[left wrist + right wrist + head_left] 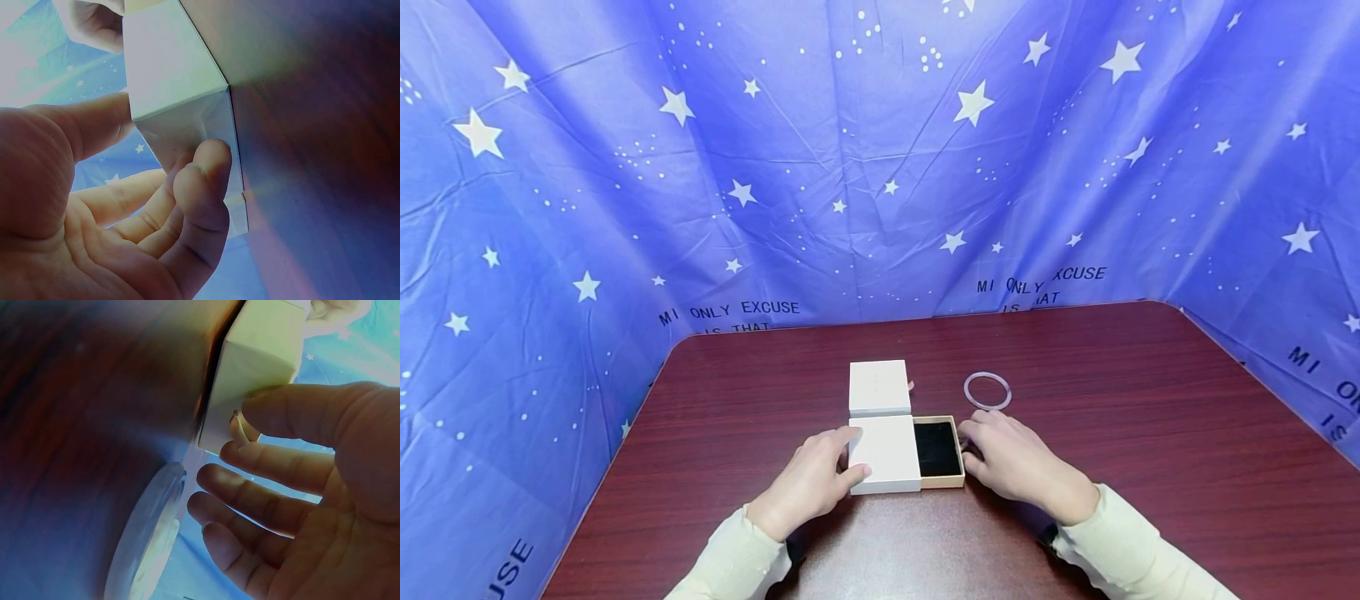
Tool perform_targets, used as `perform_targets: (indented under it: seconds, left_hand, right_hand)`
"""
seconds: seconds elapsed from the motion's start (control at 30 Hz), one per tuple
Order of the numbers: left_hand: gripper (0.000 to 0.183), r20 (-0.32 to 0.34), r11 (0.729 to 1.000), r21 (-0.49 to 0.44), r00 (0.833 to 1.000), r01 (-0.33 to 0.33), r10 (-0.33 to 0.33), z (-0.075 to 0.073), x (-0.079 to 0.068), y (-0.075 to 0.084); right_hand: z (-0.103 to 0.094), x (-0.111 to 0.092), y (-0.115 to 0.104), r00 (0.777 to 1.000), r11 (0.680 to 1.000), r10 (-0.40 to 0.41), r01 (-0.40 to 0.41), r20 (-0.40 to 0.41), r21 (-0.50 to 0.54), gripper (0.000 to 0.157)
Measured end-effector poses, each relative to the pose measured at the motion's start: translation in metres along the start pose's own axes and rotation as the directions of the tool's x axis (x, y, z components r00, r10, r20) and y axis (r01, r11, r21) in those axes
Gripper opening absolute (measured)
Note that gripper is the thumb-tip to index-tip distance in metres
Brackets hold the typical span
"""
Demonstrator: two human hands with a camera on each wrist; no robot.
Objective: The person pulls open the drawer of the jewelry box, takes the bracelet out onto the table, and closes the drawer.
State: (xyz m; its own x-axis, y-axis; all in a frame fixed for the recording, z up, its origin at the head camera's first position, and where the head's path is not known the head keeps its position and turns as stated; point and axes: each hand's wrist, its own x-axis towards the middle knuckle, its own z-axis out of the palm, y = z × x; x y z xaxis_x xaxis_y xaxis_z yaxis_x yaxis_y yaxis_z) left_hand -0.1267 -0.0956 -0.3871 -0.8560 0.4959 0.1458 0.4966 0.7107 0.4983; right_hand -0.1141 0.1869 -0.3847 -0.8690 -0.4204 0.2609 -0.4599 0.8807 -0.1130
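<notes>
A white drawer-style box sleeve (883, 454) lies on the table, with its kraft-edged drawer (942, 482) slid partway out to the right. Black padding (938, 450) lines the drawer. My left hand (811, 475) holds the sleeve from its left end, thumb on the top face and fingers curled against the end face (181, 125). At the drawer's front, my right hand (1011, 454) has its thumb and forefinger on either side of a small ribbon pull (237, 430), a gap showing between them. The other right fingers are extended, apart from the box.
Behind the sleeve is a second, closed white box (878, 386) with a ribbon tab on its right side. A pale lilac bangle (987, 407) lies just beyond my right hand. The dark red wooden table (760, 375) ends at a blue starry curtain (850, 167).
</notes>
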Motion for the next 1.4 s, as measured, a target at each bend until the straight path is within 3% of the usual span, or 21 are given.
perform_targets:
  seconds: [0.57,1.4]
  left_hand:
    - [0.046,-0.001,1.000,0.000,1.000,0.004,-0.004,-0.0007,-0.0002,0.0015]
    - [0.044,-0.006,1.000,0.004,1.000,0.002,-0.002,0.0007,0.0004,-0.0002]
  right_hand:
    - [0.0010,-0.0002,-0.0031,1.000,1.000,0.000,0.000,0.009,-0.002,0.014]
    - [0.0034,0.0016,-0.0057,0.997,0.997,-0.075,0.075,0.001,0.006,0.015]
